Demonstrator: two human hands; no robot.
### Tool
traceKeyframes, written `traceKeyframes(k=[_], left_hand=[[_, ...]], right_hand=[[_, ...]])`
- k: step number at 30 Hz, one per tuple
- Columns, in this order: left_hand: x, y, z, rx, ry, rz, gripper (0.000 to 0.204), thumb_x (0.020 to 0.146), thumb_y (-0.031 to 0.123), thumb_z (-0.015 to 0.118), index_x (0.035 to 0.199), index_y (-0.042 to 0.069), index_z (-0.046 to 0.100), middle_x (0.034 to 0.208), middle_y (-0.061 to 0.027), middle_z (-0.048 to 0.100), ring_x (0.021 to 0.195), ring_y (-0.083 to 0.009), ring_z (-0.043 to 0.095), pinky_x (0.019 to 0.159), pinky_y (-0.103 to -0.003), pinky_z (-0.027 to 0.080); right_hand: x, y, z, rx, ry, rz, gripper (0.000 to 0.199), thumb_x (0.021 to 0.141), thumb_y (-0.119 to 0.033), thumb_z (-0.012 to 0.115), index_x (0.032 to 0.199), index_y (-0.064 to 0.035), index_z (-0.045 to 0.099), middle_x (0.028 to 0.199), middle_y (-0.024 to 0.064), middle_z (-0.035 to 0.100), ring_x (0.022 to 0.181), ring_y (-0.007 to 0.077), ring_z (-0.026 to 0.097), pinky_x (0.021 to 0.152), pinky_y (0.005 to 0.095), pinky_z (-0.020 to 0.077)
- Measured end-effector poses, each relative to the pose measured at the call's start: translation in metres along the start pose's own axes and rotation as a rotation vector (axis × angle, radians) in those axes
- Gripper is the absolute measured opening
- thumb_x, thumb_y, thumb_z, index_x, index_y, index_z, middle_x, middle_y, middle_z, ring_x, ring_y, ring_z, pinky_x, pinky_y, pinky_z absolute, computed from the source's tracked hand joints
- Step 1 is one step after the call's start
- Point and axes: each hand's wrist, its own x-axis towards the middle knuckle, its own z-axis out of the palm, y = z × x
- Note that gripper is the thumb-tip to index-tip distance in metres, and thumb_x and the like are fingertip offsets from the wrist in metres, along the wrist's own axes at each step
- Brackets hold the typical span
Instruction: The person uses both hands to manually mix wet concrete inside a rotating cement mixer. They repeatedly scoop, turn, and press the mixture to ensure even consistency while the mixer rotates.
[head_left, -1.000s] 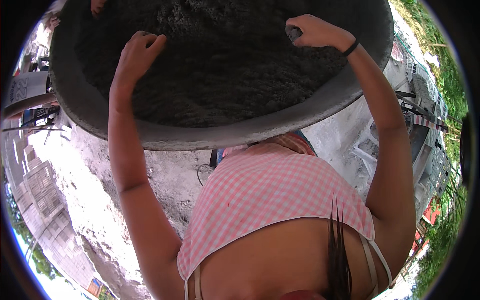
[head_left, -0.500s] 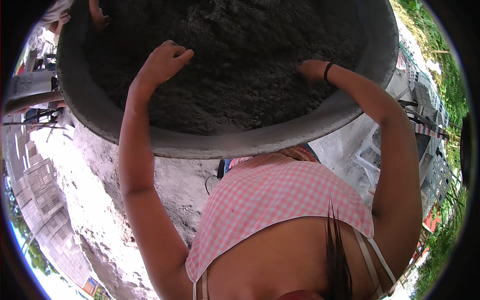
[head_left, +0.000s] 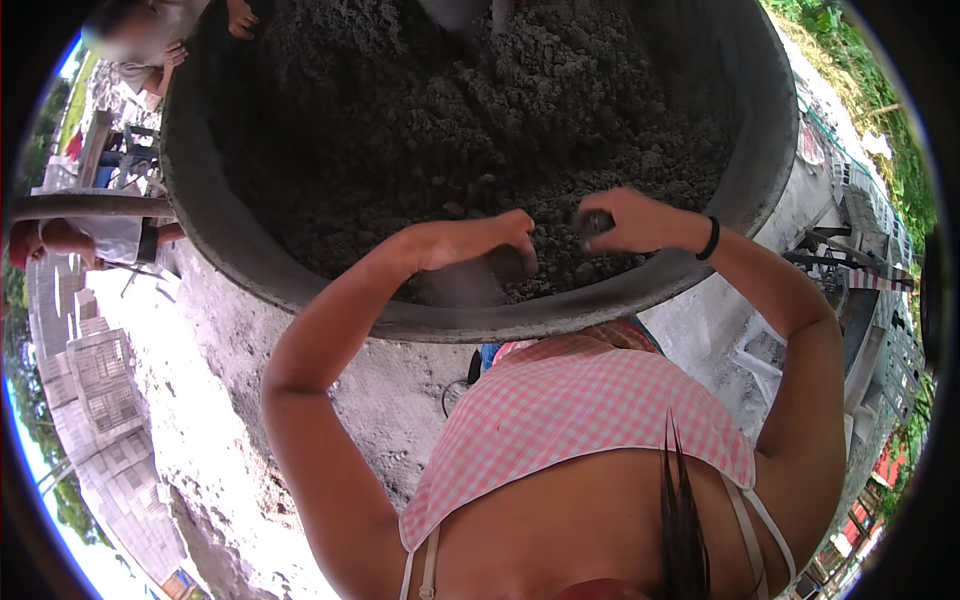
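Here both hands [head_left: 480, 242] [head_left: 625, 220] in basin [head_left: 480, 322] – fingers clutching dark soil [head_left: 480, 120].

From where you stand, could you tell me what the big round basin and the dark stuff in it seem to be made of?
The basin looks like concrete or cement-coated metal: grey, matt, rough rim. The dark stuff looks like damp soil or a cement mix: crumbly, clumped, dull. Both hands, left hand and right hand, pinch into it.
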Motion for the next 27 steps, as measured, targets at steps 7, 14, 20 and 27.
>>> traceKeyframes(k=[7, 14, 20, 27], left_hand=[[0.005, 0.015, 0.017, 0.146, 0.124, -0.037, 0.068, 0.098, 0.054, 0.021, 0.138, 0.005, 0.043, 0.143, -0.0172, 0.036, 0.133, -0.0281, 0.035, 0.108, -0.042, 0.028], [-0.001, 0.027, 0.033, 0.167, -0.129, -0.091, 0.077, 0.095, 0.061, 0.013, 0.147, 0.005, 0.028, 0.156, -0.0144, 0.018, 0.145, -0.0283, 0.013, 0.116, -0.044, 0.014], [0.008, 0.003, 0.039, 0.391, -0.223, -0.058, 0.083, 0.094, 0.067, 0.012, 0.151, 0.008, 0.02, 0.156, -0.0142, 0.016, 0.146, -0.029, 0.008, 0.116, -0.045, 0.015], [-0.01, 0.017, -0.008, -0.032, 0.386, 0.466, 0.076, 0.095, 0.062, 0.023, 0.148, 0.008, 0.031, 0.154, -0.0161, 0.014, 0.143, -0.0309, 0.019, 0.115, -0.043, 0.019]], right_hand=[[-0.014, -0.031, -0.02, 0.328, 0.313, 0.349, 0.029, 0.092, -0.026, 0.06, 0.104, 0.0002, 0.061, 0.088, 0.0148, 0.062, 0.084, 0.0259, 0.06, 0.076, 0.0359, 0.0475], [-0.036, -0.02, 0.0, -0.026, 0.056, 0.006, 0.035, 0.093, -0.027, 0.058, 0.11, 0.0033, 0.058, 0.101, 0.0195, 0.063, 0.096, 0.0358, 0.06, 0.08, 0.0411, 0.0468], [-0.036, -0.018, 0.009, -0.041, -0.047, 0.034, 0.032, 0.094, -0.019, 0.057, 0.119, 0.0007, 0.057, 0.107, 0.0182, 0.063, 0.1, 0.0299, 0.06, 0.087, 0.0379, 0.0451], [-0.018, -0.04, -0.018, 0.91, 0.371, 0.324, 0.034, 0.097, -0.031, 0.051, 0.118, -0.0051, 0.059, 0.097, 0.0083, 0.063, 0.086, 0.0217, 0.06, 0.083, 0.0361, 0.0494]])
